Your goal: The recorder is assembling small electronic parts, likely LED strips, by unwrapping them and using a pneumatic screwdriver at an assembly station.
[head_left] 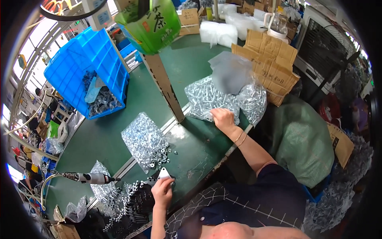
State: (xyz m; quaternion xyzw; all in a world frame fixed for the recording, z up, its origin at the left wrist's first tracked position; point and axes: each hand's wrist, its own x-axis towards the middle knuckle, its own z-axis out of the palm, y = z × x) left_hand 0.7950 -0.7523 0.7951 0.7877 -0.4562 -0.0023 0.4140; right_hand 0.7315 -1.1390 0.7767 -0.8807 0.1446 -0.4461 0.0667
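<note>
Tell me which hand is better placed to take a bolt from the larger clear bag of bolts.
Probably the right hand: it is at the near edge of the larger clear bag of bolts. The left hand is farther off and occupied, pinching a small white plate.

Across from me the green tabletop (105, 137) is looking smooth with a soft sheen and a few scuffs, while the clear plastic bag (203, 93) is glinting and wrinkling over bright metal screws (203, 104), and silvery metal nuts (145, 139) are shining through more thin, crinkly film. The small white piece (164, 173) is showing a smooth, flat face, though its material is escaping me. Glossy blue plastic is making up the crate (65, 73), dull brown cardboard the carton (274, 47), chipped paint is roughening the post (161, 85), and the gridded apron (207, 201) is appearing as matt cloth.
</note>
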